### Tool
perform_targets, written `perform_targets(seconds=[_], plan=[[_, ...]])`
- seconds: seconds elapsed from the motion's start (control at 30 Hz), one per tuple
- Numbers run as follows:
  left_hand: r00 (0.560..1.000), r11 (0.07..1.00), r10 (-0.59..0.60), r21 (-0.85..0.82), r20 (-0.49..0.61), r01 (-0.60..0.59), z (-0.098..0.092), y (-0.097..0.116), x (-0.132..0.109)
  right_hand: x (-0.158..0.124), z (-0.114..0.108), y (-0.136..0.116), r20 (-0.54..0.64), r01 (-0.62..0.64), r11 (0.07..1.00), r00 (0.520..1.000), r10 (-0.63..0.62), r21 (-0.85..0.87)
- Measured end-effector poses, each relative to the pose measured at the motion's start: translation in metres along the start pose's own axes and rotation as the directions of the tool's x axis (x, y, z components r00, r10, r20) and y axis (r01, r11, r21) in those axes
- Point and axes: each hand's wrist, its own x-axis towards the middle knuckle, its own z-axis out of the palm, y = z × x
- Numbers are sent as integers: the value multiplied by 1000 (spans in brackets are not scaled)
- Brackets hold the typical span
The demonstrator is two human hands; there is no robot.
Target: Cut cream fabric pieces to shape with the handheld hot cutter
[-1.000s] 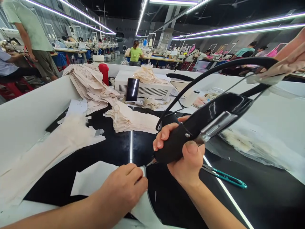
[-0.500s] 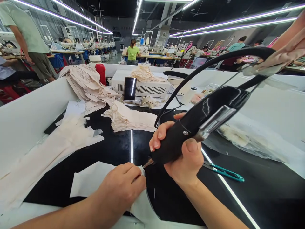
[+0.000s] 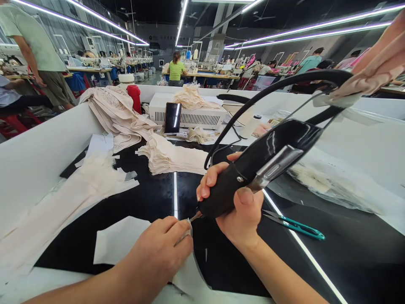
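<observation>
My right hand point(image 3: 240, 211) is wrapped round a large black handheld tool point(image 3: 262, 164) with a metal clip and a thick black cable. The tool slants down to the left, and its narrow tip point(image 3: 195, 216) meets the edge of a pale fabric piece. My left hand point(image 3: 161, 249) pinches that pale fabric point(image 3: 120, 240) near the tip, on the black tabletop. Part of the fabric hangs below my left fingers. Teal-handled scissors point(image 3: 300, 228) lie to the right of my right hand.
Stacked cream fabric point(image 3: 180, 159) lies behind my hands, with more fabric point(image 3: 66, 202) at left. A phone point(image 3: 172, 118) leans on a white vented box point(image 3: 196, 113). A plastic bag point(image 3: 332, 185) sits at right. Wrapped fabric hangs around the cable at upper right. People are in the background.
The black tool and my right hand have shifted slightly left and down, its upper end dropping a little. My left hand has barely moved, still pinching the fabric. More of the scissors' blades shows.
</observation>
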Motion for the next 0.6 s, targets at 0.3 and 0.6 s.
perform_targets(seconds=[0.3,0.6], plan=[[998,989,68,131,-12,-66,1,6,-9,0,-1,2,-2,12,1000,1000,-12,-13],[998,993,60,103,-20,-58,-4,5,-11,-1,1,2,-7,17,999,1000,-17,-39]])
